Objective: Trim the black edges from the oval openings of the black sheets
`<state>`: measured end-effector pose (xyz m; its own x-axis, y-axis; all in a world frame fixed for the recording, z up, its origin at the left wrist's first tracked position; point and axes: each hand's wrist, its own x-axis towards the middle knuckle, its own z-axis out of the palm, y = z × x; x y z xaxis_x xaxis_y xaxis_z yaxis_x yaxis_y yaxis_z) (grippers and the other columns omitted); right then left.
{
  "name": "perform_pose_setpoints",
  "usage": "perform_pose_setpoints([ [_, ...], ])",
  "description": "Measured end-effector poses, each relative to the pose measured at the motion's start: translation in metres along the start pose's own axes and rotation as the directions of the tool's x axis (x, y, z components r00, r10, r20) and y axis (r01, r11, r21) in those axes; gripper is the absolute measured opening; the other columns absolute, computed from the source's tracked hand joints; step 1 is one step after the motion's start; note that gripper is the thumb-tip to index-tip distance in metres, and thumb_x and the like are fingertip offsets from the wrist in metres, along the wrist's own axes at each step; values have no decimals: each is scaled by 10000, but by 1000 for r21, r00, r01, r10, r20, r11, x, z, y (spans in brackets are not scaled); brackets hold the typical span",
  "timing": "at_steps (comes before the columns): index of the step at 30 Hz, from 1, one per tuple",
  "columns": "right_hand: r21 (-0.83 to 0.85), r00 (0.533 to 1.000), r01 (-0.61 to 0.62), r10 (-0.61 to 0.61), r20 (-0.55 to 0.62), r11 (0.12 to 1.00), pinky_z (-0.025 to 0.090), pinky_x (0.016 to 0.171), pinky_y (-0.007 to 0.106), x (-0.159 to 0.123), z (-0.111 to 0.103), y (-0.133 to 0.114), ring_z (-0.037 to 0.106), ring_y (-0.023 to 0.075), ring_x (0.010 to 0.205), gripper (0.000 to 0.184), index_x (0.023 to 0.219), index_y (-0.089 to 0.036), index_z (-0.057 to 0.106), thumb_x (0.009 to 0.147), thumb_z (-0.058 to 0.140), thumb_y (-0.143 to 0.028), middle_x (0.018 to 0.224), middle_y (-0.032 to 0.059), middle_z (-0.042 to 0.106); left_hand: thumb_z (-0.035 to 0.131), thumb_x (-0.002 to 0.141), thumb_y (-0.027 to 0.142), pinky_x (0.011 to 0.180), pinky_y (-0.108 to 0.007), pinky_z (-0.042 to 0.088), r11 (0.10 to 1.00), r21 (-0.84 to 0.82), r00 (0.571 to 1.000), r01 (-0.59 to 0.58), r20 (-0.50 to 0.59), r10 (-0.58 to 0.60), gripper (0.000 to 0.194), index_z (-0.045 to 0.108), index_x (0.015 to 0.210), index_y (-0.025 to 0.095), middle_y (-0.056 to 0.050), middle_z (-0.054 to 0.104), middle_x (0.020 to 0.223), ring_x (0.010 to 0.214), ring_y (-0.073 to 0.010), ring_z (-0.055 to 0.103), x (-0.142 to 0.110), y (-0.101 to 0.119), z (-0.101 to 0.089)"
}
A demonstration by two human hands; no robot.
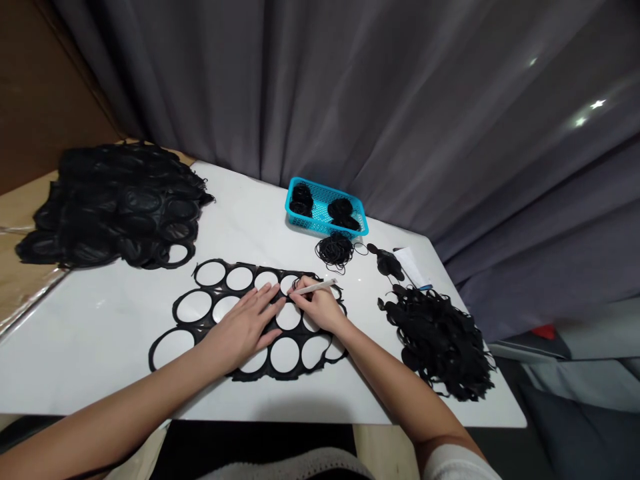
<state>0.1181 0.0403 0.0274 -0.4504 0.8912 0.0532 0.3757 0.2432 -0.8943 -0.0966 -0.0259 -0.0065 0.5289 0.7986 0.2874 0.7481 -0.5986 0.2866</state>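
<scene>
A black rubbery-looking sheet (245,378) with rows of large round holes lies flat on the white table. My left hand (241,332) rests on its middle, fingers stretched out and spread. On the right part of the sheet, my right hand (319,308) grips a slim white pen-shaped tool (324,285). The tool slants, its tip down near a hole in the top row; the tip itself is too small to make out. Some thin black strands show beside the right fingers.
A thick pile of similar black sheets (115,207) lies at the left. Behind stands a blue basket (325,189) holding black ring bundles, with a loose bundle (335,250) before it. Black scraps (443,343) are heaped right, near a white paper (413,267). A grey curtain (320,87) hangs behind.
</scene>
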Motion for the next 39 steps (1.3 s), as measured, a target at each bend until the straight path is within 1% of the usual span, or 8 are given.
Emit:
perform_pose_setpoints([
  [4,-156,987,156,-158,1,975,478,805,316,-6,7,3,624,189,866,168,773,-228,512,936,540,-260,905,37,670,539,998,430,1194,-515,352,999,38,1000,-6,21,5,545,490,1475,173,-163,411,1589,1483,-320,369,0,1,-1],
  [9,-499,932,356,-338,131,790,458,835,360,6,-2,10,549,237,903,149,880,-213,555,961,435,-176,926,92,644,521,1006,432,1183,-529,363,998,55,1000,-15,20,14,524,509,1455,161,-175,402,1591,1480,-336,368,0,1,-1],
  [12,-570,931,91,-273,-243,817,439,799,367,27,-40,13,539,238,827,201,794,-218,517,938,395,-151,840,90,622,513,1009,447,1184,-530,361,999,52,1000,-14,-1,14,510,526,1438,172,-162,404,1593,1479,-344,368,-1,0,0],
  [16,-266,806,-121,-61,-589,956,450,750,347,35,-86,12,559,212,740,161,750,-230,486,898,516,-286,806,61,643,534,997,449,1173,-536,377,997,70,1000,-22,6,22,518,529,1437,175,-151,426,1583,1471,-361,377,1,-3,-2],
  [20,162,885,-125,184,-428,979,494,609,291,17,-78,6,607,175,682,272,723,-230,468,798,657,-411,867,61,719,516,1006,450,1171,-539,377,998,58,1000,-20,-23,21,499,550,1407,154,-167,451,1563,1468,-361,383,1,0,-9],
  [26,461,980,-138,187,-61,876,474,501,224,-8,-32,-11,627,130,633,380,731,-222,467,739,774,-446,861,24,699,510,1006,345,1116,-488,433,997,52,998,-63,-19,64,418,571,1374,157,-165,546,1470,1356,-325,510,-18,44,-13],
  [31,343,974,-196,140,180,919,485,572,249,-27,-3,-15,638,139,650,260,805,-233,468,855,669,-392,849,-7,681,542,981,306,1069,-471,478,998,53,1000,-23,-5,23,457,545,1417,167,-189,486,1508,1347,-334,510,-33,60,-8],
  [39,83,992,-73,64,105,994,449,792,304,-54,12,-14,609,177,870,149,764,-217,518,882,598,-261,922,6,684,531,1004,395,1154,-473,409,997,64,997,-33,-72,37,487,540,1440,178,-113,553,1488,1416,-313,457,-49,44,-6],
])
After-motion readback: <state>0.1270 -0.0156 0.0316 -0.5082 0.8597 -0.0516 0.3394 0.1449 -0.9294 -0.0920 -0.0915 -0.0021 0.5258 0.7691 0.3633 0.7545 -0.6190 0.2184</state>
